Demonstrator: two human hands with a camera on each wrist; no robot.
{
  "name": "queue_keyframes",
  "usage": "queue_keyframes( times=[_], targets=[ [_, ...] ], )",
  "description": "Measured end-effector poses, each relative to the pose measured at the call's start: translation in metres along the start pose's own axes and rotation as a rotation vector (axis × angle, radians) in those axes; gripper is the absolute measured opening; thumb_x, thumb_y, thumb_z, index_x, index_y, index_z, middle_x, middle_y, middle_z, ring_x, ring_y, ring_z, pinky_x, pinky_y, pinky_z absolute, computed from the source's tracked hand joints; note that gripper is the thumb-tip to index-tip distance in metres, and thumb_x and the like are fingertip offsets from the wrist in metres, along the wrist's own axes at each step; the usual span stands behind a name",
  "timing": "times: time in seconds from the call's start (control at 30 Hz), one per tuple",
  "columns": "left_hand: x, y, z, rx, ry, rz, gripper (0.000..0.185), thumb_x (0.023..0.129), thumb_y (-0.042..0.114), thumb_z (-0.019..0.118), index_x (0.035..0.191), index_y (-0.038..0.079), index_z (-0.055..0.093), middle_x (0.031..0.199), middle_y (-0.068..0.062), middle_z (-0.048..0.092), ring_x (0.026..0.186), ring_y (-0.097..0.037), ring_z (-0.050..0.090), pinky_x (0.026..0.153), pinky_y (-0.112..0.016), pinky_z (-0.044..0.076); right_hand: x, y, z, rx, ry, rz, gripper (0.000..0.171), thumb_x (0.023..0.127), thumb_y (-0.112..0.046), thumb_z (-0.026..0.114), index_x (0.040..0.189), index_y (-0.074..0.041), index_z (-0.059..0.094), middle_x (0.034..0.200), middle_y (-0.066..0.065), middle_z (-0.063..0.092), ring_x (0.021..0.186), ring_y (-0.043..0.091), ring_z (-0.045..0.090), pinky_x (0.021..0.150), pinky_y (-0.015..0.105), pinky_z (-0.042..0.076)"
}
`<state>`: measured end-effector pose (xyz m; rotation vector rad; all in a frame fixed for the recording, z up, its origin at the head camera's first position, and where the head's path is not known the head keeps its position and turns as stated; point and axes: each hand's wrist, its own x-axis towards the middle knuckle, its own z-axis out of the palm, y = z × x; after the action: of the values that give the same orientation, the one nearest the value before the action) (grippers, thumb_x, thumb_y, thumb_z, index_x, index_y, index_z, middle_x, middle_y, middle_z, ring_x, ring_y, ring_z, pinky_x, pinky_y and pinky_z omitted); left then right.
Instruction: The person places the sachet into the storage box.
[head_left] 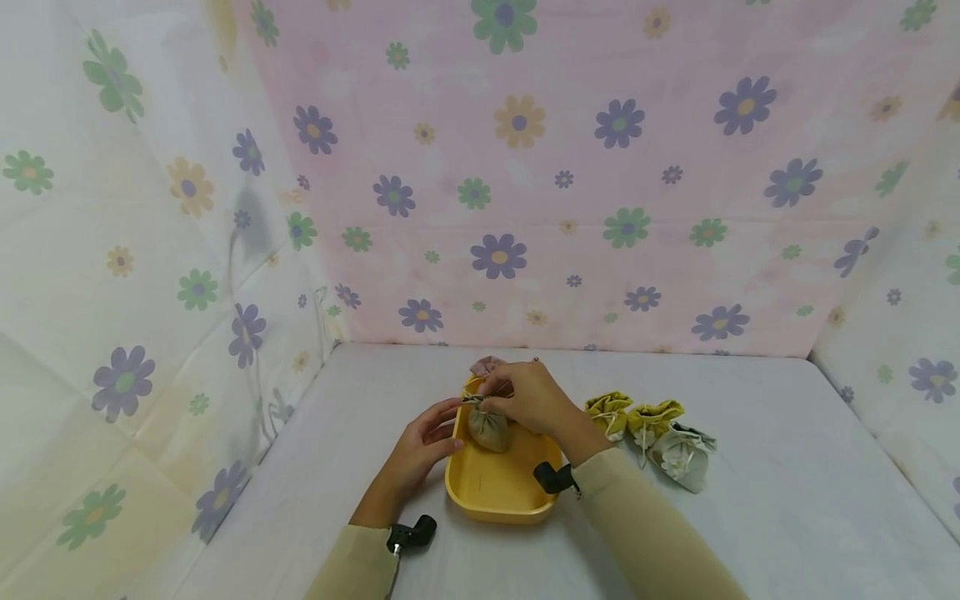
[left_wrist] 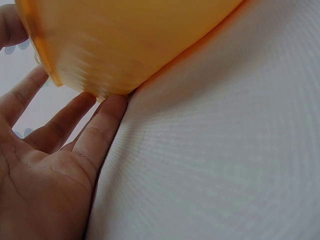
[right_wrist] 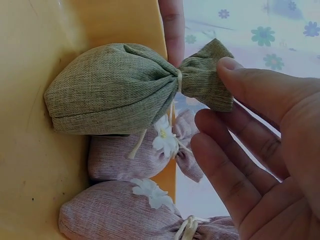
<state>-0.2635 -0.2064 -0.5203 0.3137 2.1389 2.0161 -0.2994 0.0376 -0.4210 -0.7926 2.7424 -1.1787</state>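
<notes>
My right hand (head_left: pixel 531 398) pinches the gathered top of a green cloth drawstring pouch (right_wrist: pixel 110 92) between thumb and fingers. The pouch's round body hangs against the inner wall of a yellow tray (head_left: pixel 480 506), its neck near the left rim. Two pink pouches (right_wrist: pixel 130 157) with white flowers lie beside it at the tray's edge in the right wrist view; in the head view only a pink top (head_left: pixel 486 365) shows. My left hand (head_left: pixel 420 446) rests at the tray's left side, its extended fingers (left_wrist: pixel 100 132) touching the outer wall.
To the right of the tray on the white table (head_left: pixel 787 467) lie two yellow-green pouches (head_left: pixel 609 406) and a pale grey pouch (head_left: pixel 686 458) with white flowers. A flowered curtain (head_left: pixel 570 275) rises at the table's back and sides.
</notes>
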Motion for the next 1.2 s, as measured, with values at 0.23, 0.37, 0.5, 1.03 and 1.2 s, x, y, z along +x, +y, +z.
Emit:
queue_keyframes(
  times=[0.23,0.37,0.5,1.03,1.2],
  targets=[
    [0.000,-0.001,0.000,-0.005,0.001,-0.007,0.063,0.090,0.013,0.076,0.147,0.030,0.054,0.155,-0.001,0.052,0.141,-0.028,0.054,0.110,-0.036,0.052,-0.001,-0.001,-0.002,-0.010,0.005,-0.002,0.009,0.090,-0.028,0.081,0.098,-0.025,0.077,0.100,-0.014,0.073,0.100,0.008,0.071,0.090,0.032,0.062],
    [0.000,-0.001,0.000,-0.003,0.005,-0.008,0.064,0.090,0.013,0.075,0.147,0.030,0.053,0.156,0.001,0.051,0.142,-0.028,0.053,0.110,-0.036,0.051,-0.004,-0.001,-0.004,0.000,0.011,-0.010,0.008,0.091,-0.027,0.081,0.097,-0.024,0.077,0.098,-0.014,0.073,0.100,0.008,0.071,0.089,0.031,0.062],
    [-0.001,-0.002,0.000,-0.004,0.011,-0.012,0.065,0.090,0.012,0.076,0.148,0.029,0.053,0.156,0.002,0.050,0.143,-0.027,0.052,0.111,-0.036,0.051,-0.007,0.001,-0.006,-0.007,0.015,-0.023,0.007,0.092,-0.028,0.080,0.096,-0.025,0.075,0.096,-0.015,0.073,0.098,0.009,0.071,0.087,0.032,0.062],
    [0.002,-0.002,0.002,0.002,0.022,-0.006,0.067,0.089,0.011,0.076,0.149,0.027,0.052,0.154,-0.002,0.052,0.141,-0.029,0.053,0.109,-0.036,0.052,-0.029,0.005,-0.022,-0.004,0.099,-0.115,0.005,0.094,-0.025,0.077,0.097,-0.021,0.077,0.094,-0.013,0.070,0.089,0.005,0.068,0.082,0.028,0.062],
    [0.001,-0.001,0.002,0.002,0.023,-0.010,0.066,0.088,0.011,0.076,0.148,0.028,0.053,0.153,0.000,0.053,0.142,-0.027,0.053,0.109,-0.035,0.052,-0.040,0.009,-0.030,-0.007,0.147,-0.153,0.005,0.094,-0.019,0.076,0.097,-0.022,0.078,0.093,-0.014,0.070,0.090,0.006,0.068,0.084,0.035,0.063]
  ],
)
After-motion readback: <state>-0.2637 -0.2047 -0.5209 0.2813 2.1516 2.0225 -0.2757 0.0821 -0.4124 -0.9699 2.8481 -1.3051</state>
